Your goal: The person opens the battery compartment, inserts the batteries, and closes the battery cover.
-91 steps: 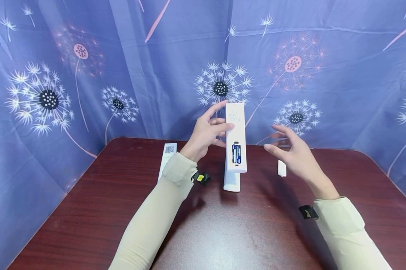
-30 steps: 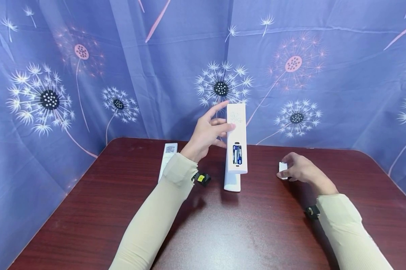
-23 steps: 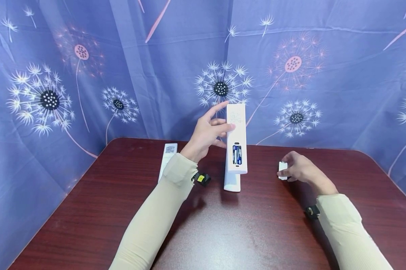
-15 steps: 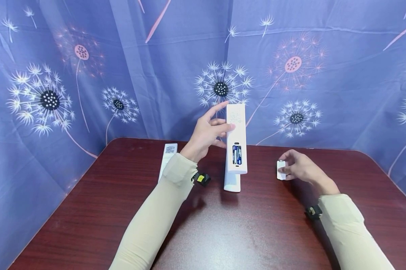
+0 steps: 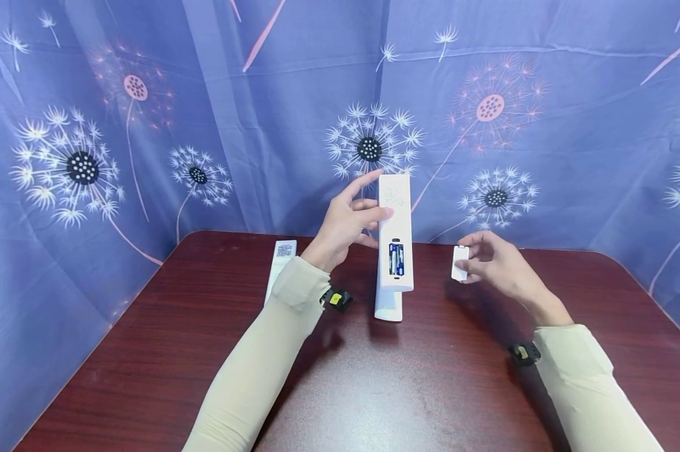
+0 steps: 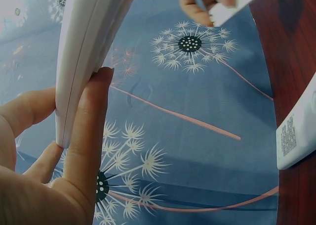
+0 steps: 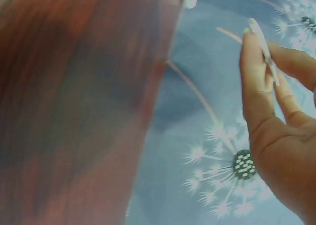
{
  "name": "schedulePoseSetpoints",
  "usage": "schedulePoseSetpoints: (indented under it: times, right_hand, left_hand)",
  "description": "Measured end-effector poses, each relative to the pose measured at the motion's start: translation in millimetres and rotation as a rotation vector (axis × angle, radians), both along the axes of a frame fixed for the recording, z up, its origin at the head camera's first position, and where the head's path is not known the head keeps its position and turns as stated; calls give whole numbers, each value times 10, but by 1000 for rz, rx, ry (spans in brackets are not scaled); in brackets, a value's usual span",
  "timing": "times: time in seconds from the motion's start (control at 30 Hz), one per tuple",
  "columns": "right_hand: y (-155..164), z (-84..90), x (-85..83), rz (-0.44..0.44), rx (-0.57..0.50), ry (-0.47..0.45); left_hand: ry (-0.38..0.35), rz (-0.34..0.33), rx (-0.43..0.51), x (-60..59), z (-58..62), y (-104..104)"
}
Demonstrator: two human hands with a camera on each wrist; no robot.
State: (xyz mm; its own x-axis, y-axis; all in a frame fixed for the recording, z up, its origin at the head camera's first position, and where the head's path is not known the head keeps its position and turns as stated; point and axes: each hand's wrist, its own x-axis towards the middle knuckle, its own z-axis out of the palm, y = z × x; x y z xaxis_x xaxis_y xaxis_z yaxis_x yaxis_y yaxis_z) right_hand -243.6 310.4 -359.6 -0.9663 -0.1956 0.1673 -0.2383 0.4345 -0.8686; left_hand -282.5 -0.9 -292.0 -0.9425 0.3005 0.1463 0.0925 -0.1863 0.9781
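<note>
While the left hand (image 5: 345, 229) holds the white remote (image 5: 395, 232) upright by its upper part, thumb on the back and fingers behind, the batteries (image 5: 395, 258) sit exposed in the open bay. To its right, above the tabletop (image 5: 407, 389), the right hand (image 5: 495, 267) pinches the small battery cover (image 5: 459, 262) between thumb and fingertips. That light pinch could let the cover slip and drop. A remote steadied only near its top may also swing when pressed, so the cover could go on crooked.
</note>
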Motion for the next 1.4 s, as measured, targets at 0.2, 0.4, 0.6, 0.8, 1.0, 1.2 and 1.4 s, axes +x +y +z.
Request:
schedulePoseSetpoints:
  times: [0.2,0.4,0.6,0.8,1.0,1.2,1.4]
  right_hand:
    - [-139,176,91,-12,-40,102]
    - [-286,335,189,12,-75,181]
    - [-450,467,308,47,-126,246]
    - [-610,514,397,88,-159,271]
    - [-757,484,422,114,-178,317]
    - [-908,464,483,102,-168,365]
    - [-1010,440,520,66,-138,432]
  left_hand:
    - [1,-2,-3,2,3,5]
    - [-8,-3,-15,0,0,7]
    - [-12,-13,-16,0,-9,15]
    - [-11,-14,-20,8,-16,32]
    - [-11,-14,-45,24,-13,43]
    - [-10,-6,-39,25,-15,37]
    - [-3,-8,-42,17,-22,35]
